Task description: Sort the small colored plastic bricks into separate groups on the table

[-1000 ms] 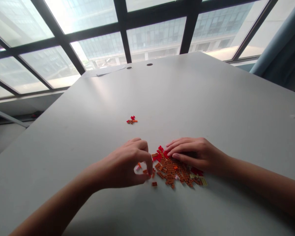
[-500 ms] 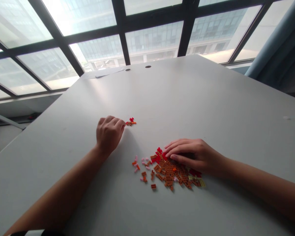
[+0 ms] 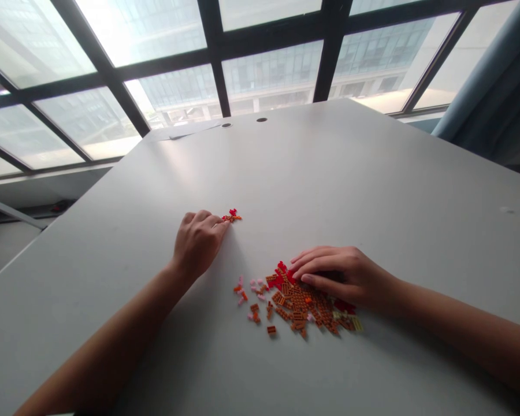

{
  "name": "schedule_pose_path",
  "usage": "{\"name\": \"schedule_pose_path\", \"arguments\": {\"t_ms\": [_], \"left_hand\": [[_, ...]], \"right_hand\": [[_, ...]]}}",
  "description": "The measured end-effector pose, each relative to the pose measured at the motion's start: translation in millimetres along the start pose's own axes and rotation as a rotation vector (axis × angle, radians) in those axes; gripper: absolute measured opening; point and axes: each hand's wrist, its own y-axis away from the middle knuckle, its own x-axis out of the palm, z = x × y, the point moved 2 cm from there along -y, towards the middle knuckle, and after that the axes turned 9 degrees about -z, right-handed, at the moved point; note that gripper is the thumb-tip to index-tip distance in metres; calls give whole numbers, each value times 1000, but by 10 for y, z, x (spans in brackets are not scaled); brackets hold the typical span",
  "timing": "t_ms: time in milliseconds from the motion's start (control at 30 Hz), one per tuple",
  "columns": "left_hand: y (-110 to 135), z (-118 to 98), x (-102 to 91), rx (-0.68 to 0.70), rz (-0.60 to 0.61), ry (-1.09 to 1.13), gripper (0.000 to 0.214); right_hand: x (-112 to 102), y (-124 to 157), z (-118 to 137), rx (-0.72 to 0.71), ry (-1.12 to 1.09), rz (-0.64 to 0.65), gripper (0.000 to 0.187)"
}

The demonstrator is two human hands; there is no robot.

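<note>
A heap of small orange, red and pink toy bricks lies on the grey table in front of me. My right hand rests flat on the heap's far right side, fingers stretched out and pointing left. A small separate cluster of red and orange bricks sits farther back. My left hand reaches to it, fingers curled and pinched, fingertips touching the cluster's left edge. What the fingertips hold, if anything, is hidden.
Several pink bricks lie loose at the heap's left. Two round cable holes and a flat sheet sit at the table's far edge, below large windows. A blue-grey curtain hangs at the right.
My left hand left the heap, moved back and left to the small cluster, and now touches it. The pink bricks it covered are exposed. My right hand stayed put.
</note>
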Motion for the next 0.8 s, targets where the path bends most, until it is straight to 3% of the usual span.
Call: {"name": "schedule_pose_path", "arguments": {"t_ms": [233,367,467,700,800], "left_hand": [[15,21,-44,-41,-26,18,24],[18,-7,-124,-112,-151,166,15],[29,-53,-126,-162,-166,322,13],[11,-237,-149,-164,115,973,15],[25,-307,-172,-139,228,1084,16]], "right_hand": [[-3,10,-11,11,2,8,17],[-11,7,-5,20,0,12,17],[-16,-1,9,23,2,16,18],[-20,-3,11,9,12,22,18],[-19,2,8,13,10,21,17]]}}
